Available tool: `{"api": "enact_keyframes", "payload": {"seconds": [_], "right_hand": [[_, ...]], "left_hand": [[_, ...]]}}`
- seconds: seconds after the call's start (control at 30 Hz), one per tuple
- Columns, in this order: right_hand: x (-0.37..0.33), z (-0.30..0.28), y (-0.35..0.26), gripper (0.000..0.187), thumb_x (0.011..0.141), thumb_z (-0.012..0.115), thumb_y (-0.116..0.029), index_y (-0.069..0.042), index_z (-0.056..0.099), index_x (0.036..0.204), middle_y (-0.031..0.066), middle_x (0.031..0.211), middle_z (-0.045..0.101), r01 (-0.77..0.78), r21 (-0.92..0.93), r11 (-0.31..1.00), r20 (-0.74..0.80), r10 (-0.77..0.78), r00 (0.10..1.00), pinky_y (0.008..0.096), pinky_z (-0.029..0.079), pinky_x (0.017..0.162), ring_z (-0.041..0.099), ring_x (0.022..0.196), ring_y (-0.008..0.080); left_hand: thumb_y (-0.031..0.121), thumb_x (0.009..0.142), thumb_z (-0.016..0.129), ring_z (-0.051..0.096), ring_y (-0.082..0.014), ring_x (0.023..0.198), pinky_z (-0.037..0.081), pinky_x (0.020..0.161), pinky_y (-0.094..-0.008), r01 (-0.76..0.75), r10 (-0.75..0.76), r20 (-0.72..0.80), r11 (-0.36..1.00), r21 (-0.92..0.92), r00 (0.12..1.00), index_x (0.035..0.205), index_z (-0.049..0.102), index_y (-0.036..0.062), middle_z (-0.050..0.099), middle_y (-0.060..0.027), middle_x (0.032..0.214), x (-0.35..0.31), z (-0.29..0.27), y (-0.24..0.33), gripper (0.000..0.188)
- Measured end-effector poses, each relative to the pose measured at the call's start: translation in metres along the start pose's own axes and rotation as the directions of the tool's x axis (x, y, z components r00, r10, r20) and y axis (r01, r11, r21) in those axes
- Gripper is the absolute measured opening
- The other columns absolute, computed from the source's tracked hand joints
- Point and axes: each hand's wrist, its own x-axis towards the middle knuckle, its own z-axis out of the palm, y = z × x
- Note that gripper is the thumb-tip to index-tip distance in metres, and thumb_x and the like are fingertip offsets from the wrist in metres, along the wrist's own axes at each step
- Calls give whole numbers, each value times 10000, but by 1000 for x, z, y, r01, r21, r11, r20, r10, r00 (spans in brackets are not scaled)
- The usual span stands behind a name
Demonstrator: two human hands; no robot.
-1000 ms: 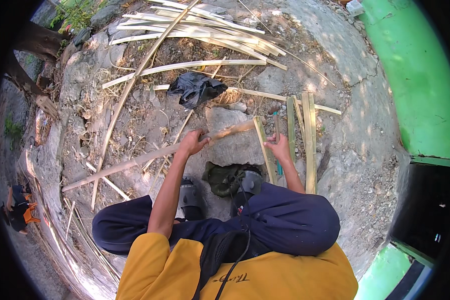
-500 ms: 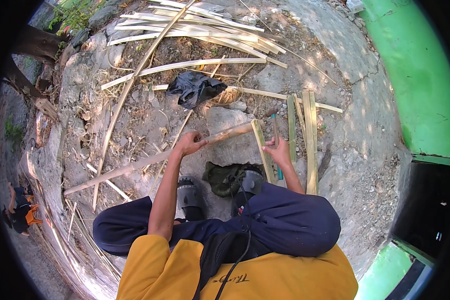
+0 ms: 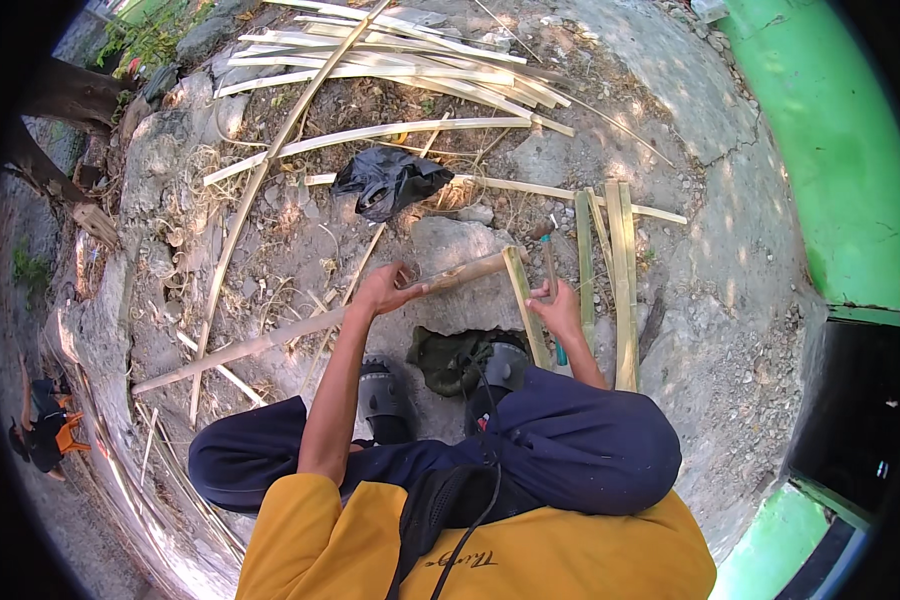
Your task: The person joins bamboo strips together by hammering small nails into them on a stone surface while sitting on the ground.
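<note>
My left hand (image 3: 382, 290) is closed around a long brown bamboo piece (image 3: 260, 343), with the thumb lying along it. The bamboo slants from the lower left up to a flat stone (image 3: 450, 240) in front of my feet. In my right hand (image 3: 560, 308) is a hammer (image 3: 549, 258) with a teal grip, its head pointing away from me. Just left of that hand, a pale green bamboo slat (image 3: 526, 305) stretches toward my right knee, its far end meeting the end of the brown piece. My fingers partly hide the hammer's handle.
More bamboo slats (image 3: 622, 285) lie right of the hammer. Beyond the stone are a crumpled black plastic bag (image 3: 390, 182) and a heap of split bamboo strips (image 3: 400, 60). A dark cloth (image 3: 445, 362) lies between my shoes. At the right is a green wall (image 3: 830, 140).
The brown bamboo has shifted slightly, along with my left hand, which has moved a little to the right. The hammer's head has tilted slightly in my right hand.
</note>
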Motion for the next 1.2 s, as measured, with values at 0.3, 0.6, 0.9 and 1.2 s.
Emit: {"api": "enact_keyframes", "payload": {"seconds": [0.3, 0.6, 0.9, 1.2], "right_hand": [[-1, -9, -19, 437, 768, 883, -45, -38, 554, 1056, 91, 908, 749, -49, 268, 962, 40, 39, 998, 331, 595, 767, 732, 866, 163], [-8, -44, -74, 456, 777, 880, -10, -61, 526, 1059, 72, 949, 717, -12, 404, 915, 42, -5, 999, 313, 608, 755, 740, 871, 167], [-14, -89, -126, 410, 809, 838, 18, -93, 492, 999, 125, 1014, 733, -36, 463, 885, 56, 11, 998, 341, 582, 856, 712, 967, 179], [-65, -95, -77, 381, 799, 907, -147, -44, 586, 977, 115, 1026, 749, -75, 362, 929, 43, 64, 997, 331, 549, 824, 685, 934, 155]], "left_hand": [[551, 851, 821, 726, -361, 934, 569, 810, -465, -275, 270, -81, 960, -55, 959, 1164, 684, 9, 738, -210, 1004, 28, 25, 72, 641], [558, 900, 788, 735, -245, 826, 594, 772, -406, -130, 130, 170, 991, -8, 977, 1117, 710, -7, 742, -148, 895, 21, -33, 93, 610], [517, 1069, 575, 645, -136, 635, 525, 604, -327, -23, 101, 386, 979, -200, 917, 966, 698, 20, 653, -43, 730, 3, -71, 71, 523], [485, 1068, 592, 562, -117, 562, 468, 542, -321, -163, 184, 113, 971, -177, 976, 868, 647, 18, 583, -12, 652, 21, -96, 106, 511]]}}
